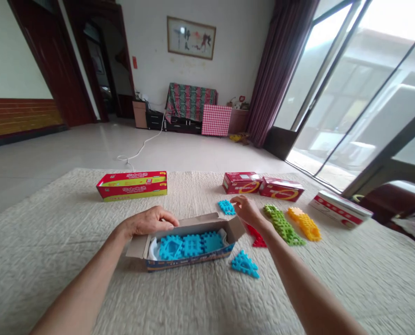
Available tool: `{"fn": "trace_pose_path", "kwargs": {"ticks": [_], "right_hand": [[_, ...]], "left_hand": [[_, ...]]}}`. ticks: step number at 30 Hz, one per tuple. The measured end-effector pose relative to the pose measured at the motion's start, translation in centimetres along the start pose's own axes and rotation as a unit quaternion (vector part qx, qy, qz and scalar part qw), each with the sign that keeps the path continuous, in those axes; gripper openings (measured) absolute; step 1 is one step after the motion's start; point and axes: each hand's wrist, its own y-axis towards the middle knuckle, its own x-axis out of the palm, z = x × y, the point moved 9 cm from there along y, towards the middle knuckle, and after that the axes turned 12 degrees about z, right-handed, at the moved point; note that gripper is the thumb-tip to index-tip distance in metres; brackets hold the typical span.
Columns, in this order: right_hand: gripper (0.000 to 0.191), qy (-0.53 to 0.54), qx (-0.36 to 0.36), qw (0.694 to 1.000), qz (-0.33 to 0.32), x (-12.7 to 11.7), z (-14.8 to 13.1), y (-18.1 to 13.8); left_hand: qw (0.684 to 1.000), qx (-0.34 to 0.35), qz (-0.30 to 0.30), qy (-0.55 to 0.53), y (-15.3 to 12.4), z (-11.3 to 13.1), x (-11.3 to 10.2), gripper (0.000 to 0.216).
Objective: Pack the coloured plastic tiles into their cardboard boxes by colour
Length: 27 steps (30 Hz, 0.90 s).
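Note:
An open cardboard box (193,257) lies on the beige cloth and holds several light blue plastic tiles (189,244). My left hand (148,221) rests on the box's far left flap, fingers curled over its edge. My right hand (247,209) hovers just right of a blue square tile (226,207), fingers curled and touching or nearly touching it. A blue triangle tile (245,264) lies in front of the box. A red tile (256,235) lies partly under my right forearm.
Green tiles (284,225) and orange tiles (305,223) lie in rows at the right. A long red-yellow box (132,184) sits far left; two red boxes (263,184) and a white-red box (339,208) sit at the far right. The tiled floor lies beyond.

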Motion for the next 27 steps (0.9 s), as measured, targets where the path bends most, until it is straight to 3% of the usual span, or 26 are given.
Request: {"fn": "trace_pose_path", "kwargs": {"ticks": [4, 9, 13, 17, 21, 25, 27], "right_hand": [[0.046, 0.014, -0.051, 0.995, -0.079, 3.0, -0.2, 2.2], [0.068, 0.035, -0.120, 0.976, -0.179, 4.7, -0.3, 2.9], [0.060, 0.026, -0.135, 0.968, -0.208, 5.6, 0.2, 2.6], [0.047, 0.024, -0.144, 0.971, -0.191, 5.7, 0.5, 2.1], [0.041, 0.029, -0.135, 0.981, -0.134, 4.0, 0.8, 2.0], [0.033, 0.083, -0.099, 0.992, 0.014, -1.7, -0.9, 2.3], [0.036, 0.140, -0.108, 0.984, 0.010, -3.8, -3.7, 1.6]], "left_hand": [[1.000, -0.002, -0.011, -0.002, 0.2, -0.1, 0.1, 0.028], [1.000, 0.002, -0.013, -0.015, 0.3, -0.1, 0.0, 0.028], [1.000, -0.005, -0.014, -0.012, 0.2, -0.2, 0.0, 0.028], [1.000, -0.008, -0.007, -0.001, 0.2, -0.3, -0.1, 0.027], [1.000, -0.014, -0.002, 0.004, 0.3, -0.5, -0.2, 0.026], [1.000, -0.020, -0.005, -0.001, 0.3, -0.9, -0.1, 0.027], [1.000, -0.024, -0.005, -0.006, 0.3, -1.1, -0.2, 0.027]]}}
